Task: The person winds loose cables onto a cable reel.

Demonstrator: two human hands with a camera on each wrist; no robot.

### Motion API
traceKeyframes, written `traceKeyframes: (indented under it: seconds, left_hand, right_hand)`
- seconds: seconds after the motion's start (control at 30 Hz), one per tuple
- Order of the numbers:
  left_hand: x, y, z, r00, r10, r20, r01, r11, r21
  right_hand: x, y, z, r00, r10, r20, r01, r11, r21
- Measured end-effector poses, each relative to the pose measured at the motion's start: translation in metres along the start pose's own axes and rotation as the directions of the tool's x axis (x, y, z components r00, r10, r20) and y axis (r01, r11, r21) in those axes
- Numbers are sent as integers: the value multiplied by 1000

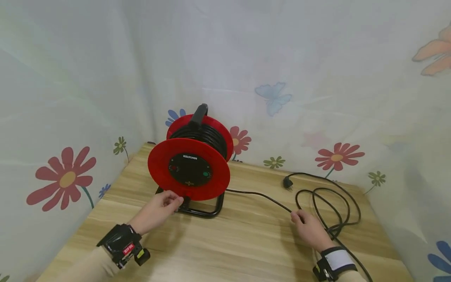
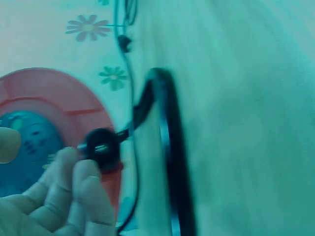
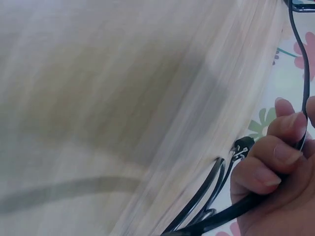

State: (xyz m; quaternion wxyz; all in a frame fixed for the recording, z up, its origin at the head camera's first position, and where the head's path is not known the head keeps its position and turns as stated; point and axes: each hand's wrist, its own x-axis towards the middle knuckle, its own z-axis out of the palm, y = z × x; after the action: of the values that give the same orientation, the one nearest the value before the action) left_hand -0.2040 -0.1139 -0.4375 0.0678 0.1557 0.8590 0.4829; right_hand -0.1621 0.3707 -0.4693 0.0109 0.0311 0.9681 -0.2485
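Observation:
A cable reel with red discs, black cable wound between them and a black carrying handle stands on the table. My left hand is at the lower front of the reel, beside its black crank knob. Its fingers are loosely bent, with the fingertips close to or touching the knob, while the thumb stays apart. To the right, my right hand holds the black cable, fingers curled round it. From there the cable runs leftward to the reel.
Loose loops of cable lie on the right side of the wooden table. The black plug rests toward the back edge. Behind stands a flower-printed sheet. The reel's tubular black stand extends forward near my left hand.

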Motion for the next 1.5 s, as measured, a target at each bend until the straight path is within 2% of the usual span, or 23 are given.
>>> traceKeyframes:
  seconds: [0.13,0.3,0.5,0.57,0.7,0.93,1.13,1.5]
  left_hand:
    - [2,-14,8,994,-110,6,110,994,22]
    - [3,-25,19,979,-196,46,198,979,-44]
    - [6,-29,42,974,-191,122,211,961,-178]
    - [7,-29,47,976,-168,142,196,956,-220]
    - [11,-28,49,978,-149,145,183,948,-259]
    - [17,-23,49,977,-164,135,193,951,-241]
    - [19,-22,49,979,-171,113,192,956,-220]
    - [21,-28,51,976,-200,88,217,940,-263]
  right_hand:
    - [0,-3,0,1000,-10,18,10,1000,3]
    - [-5,1,4,1000,15,18,-15,1000,11]
    - [-14,10,5,1000,8,-10,-8,1000,10]
    - [-16,13,3,1000,4,-14,-4,1000,9]
    - [-18,15,-2,1000,-2,-27,2,1000,13]
    - [-17,19,-3,998,40,-48,-41,999,-32]
    - [-20,33,-8,998,50,-49,-55,993,-107]
    - [-30,62,-16,997,16,-79,-23,996,-81]
